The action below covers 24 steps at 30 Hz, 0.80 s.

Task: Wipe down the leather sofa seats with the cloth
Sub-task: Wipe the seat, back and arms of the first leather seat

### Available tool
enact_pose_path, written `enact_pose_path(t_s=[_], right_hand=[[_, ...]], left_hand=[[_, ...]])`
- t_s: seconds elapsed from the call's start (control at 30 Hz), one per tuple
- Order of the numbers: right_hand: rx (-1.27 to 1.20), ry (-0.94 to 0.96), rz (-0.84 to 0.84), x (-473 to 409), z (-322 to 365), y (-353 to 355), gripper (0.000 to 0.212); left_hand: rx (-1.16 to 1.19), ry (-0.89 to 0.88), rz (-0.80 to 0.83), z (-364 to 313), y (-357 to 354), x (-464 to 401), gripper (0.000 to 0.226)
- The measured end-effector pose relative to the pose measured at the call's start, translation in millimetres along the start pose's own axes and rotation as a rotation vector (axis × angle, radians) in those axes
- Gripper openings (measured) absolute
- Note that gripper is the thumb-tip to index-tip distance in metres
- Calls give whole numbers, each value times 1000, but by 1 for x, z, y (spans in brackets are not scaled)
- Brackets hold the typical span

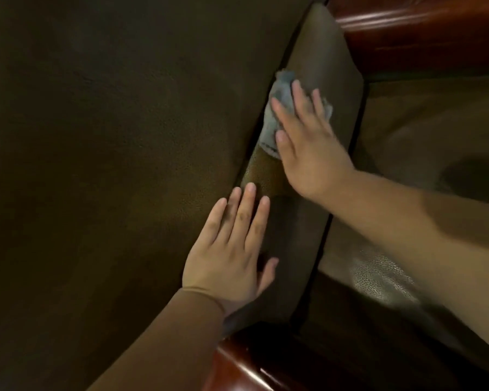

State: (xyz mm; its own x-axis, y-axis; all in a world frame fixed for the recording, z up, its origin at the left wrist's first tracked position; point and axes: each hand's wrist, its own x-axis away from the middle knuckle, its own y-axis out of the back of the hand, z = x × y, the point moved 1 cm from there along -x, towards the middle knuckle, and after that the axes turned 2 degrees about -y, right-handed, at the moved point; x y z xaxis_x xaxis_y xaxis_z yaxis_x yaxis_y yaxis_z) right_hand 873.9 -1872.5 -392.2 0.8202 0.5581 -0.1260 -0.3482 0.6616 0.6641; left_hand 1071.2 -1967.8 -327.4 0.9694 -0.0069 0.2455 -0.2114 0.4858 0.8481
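A dark brown leather sofa cushion (110,136) fills the left of the view. A narrower leather panel (331,80) runs beside it, with a dark gap between them. My right hand (308,142) presses a grey cloth (280,97) flat against that panel near the gap, fingers straight and spread. The cloth shows above and left of my fingers; the rest is hidden under my palm. My left hand (237,249) lies flat with straight fingers on the edge of the big cushion, lower down along the same gap.
Glossy reddish wooden trim of the sofa shows at the top right (421,24) and at the bottom (237,368). Another leather surface (421,122) lies to the right, beyond the panel. The scene is dim.
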Motion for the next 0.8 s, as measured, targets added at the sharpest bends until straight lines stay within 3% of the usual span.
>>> enact_pose_path(t_s=[0.13, 0.23, 0.3, 0.37, 0.43, 0.57, 0.67, 0.73, 0.8], right_hand=[[59, 149, 129, 65, 2, -19, 63], [132, 234, 145, 27, -19, -6, 68], [138, 160, 45, -31, -31, 7, 67], [38, -54, -1, -74, -33, 20, 65], [-31, -183, -22, -70, -17, 12, 65], [58, 59, 68, 21, 18, -14, 64], [117, 197, 107, -13, -15, 3, 65], [134, 176, 23, -62, -34, 18, 65], [48, 21, -65, -98, -42, 25, 67]], left_hand=[[-4, -26, -30, 2, -4, -1, 90], [15, -21, -35, 0, -6, 0, 93], [21, -13, -31, 0, -8, 1, 93], [39, -18, -31, 0, -9, 1, 89], [58, -34, -20, 0, -9, 1, 85], [73, -48, -25, 0, -9, 3, 84], [70, -35, 6, -3, -11, 2, 89], [62, -43, 16, -3, -13, 1, 91], [40, -46, 8, -1, -14, 0, 91]])
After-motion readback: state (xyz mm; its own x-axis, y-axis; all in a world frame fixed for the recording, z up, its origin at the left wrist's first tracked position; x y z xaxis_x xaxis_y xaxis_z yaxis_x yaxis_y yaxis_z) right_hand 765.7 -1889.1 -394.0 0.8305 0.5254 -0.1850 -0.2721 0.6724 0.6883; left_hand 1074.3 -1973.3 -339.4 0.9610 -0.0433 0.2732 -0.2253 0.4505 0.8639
